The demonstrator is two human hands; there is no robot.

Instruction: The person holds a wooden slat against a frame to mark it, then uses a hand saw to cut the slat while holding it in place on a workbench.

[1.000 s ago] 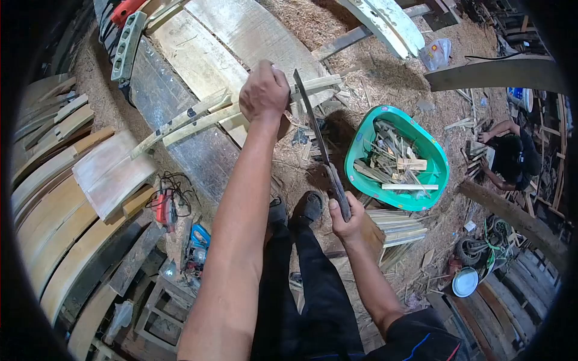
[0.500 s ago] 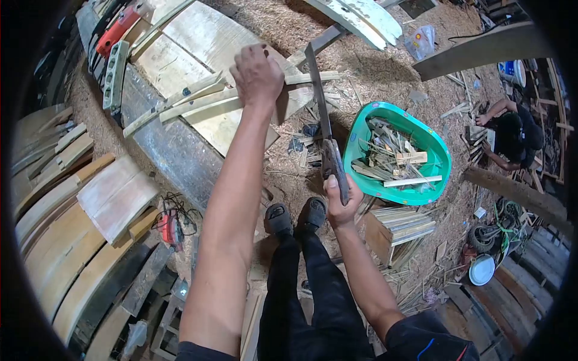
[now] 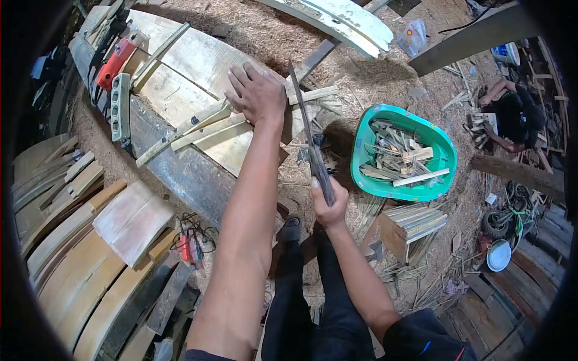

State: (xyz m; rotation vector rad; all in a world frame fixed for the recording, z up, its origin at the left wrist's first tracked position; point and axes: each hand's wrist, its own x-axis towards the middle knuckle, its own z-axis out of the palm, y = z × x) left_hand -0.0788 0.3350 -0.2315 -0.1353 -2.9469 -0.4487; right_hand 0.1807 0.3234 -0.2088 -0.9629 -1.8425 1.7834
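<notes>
My left hand (image 3: 257,93) lies with fingers spread on long pale wooden strips (image 3: 198,129) that rest across a wide curved plank (image 3: 180,66). It presses on them rather than gripping. My right hand (image 3: 328,204) is closed around the handle of a long machete (image 3: 308,132). The blade points up and away, its tip near the right ends of the strips, just right of my left hand.
A green tub (image 3: 367,138) of wood offcuts sits to the right, with a stack of short boards (image 3: 412,222) below it. A red power tool (image 3: 114,60) lies at the plank's far end. Curved planks (image 3: 90,265) pile at left. Another person (image 3: 512,117) crouches far right. Sawdust covers the ground.
My left hand has opened from a grip on the strips and lowered them flat onto the plank. The machete has swung slightly left, nearer that hand.
</notes>
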